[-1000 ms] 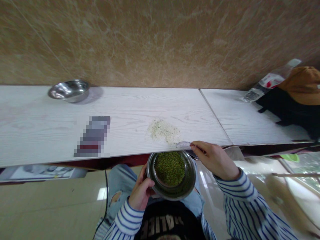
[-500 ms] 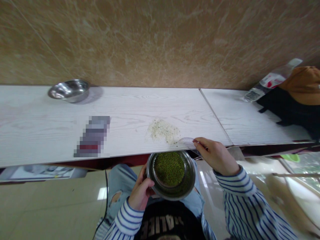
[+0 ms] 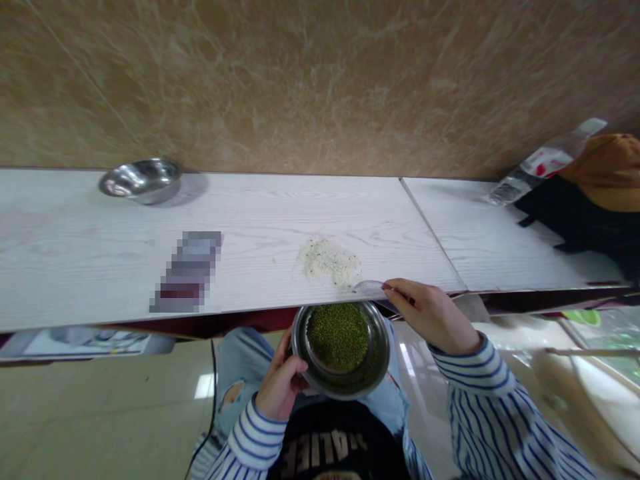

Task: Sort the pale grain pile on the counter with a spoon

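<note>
My left hand (image 3: 283, 387) grips the left rim of a steel bowl (image 3: 377, 377), thumb on top, holding it below the counter's front edge above my lap. Green mung beans (image 3: 337, 337) lie inside it. In my right hand (image 3: 433, 313), between thumb and fingers, is a clear plastic protractor (image 3: 370, 287), its edge on the counter near the front. Just left of it spreads a loose heap of white rice grains (image 3: 327, 260) with a few green specks among them.
A second steel bowl (image 3: 143, 181) stands at the back left against the wall. A pixelated flat object (image 3: 187, 272) lies nearer the front. At the far right a plastic bottle (image 3: 545, 163) leans on a dark and brown bag (image 3: 595, 200). The white counter (image 3: 250, 220) has a seam on the right.
My right hand has shifted slightly, and the protractor has dipped flatter and a little left toward the rice. The bowl in my left hand is almost unmoved.
</note>
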`<state>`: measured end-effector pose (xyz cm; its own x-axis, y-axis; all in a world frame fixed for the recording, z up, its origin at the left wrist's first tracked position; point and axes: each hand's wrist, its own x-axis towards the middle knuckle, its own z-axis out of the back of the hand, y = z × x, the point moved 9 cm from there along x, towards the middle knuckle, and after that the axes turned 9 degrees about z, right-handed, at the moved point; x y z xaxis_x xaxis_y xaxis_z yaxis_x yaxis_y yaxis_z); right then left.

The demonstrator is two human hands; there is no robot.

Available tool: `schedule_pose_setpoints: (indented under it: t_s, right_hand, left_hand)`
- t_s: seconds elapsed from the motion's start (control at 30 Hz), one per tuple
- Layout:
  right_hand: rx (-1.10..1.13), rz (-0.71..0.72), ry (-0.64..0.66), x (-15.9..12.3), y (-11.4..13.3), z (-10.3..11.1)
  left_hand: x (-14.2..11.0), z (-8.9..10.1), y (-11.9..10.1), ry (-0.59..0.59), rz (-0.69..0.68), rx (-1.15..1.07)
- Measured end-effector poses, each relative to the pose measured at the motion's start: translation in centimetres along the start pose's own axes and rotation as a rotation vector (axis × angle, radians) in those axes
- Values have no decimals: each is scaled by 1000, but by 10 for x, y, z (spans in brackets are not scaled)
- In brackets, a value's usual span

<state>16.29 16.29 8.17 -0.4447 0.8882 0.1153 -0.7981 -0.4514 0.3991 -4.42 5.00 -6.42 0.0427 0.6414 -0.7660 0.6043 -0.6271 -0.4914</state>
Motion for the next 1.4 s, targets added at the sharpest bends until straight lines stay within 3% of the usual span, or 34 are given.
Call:
schedule_pose_setpoints:
  t_s: [0.2, 0.53, 0.77, 0.93, 1.4]
  right_hand:
    - [3, -5, 1, -1, -1, -1]
    - [8, 83, 44, -1, 29, -10]
    - [-62, 73, -19, 2, 27, -4]
    - [-96, 113, 30, 10, 36, -10]
    - [-128, 91, -24, 32, 18, -3]
  left_hand:
    - [-1, -3, 0, 8, -3, 19]
    - [2, -5, 0, 34, -17, 2]
    - [2, -2, 0, 27, -7, 18]
    - [3, -4, -1, 46, -16, 12]
    - [3, 1, -2, 20, -20, 8]
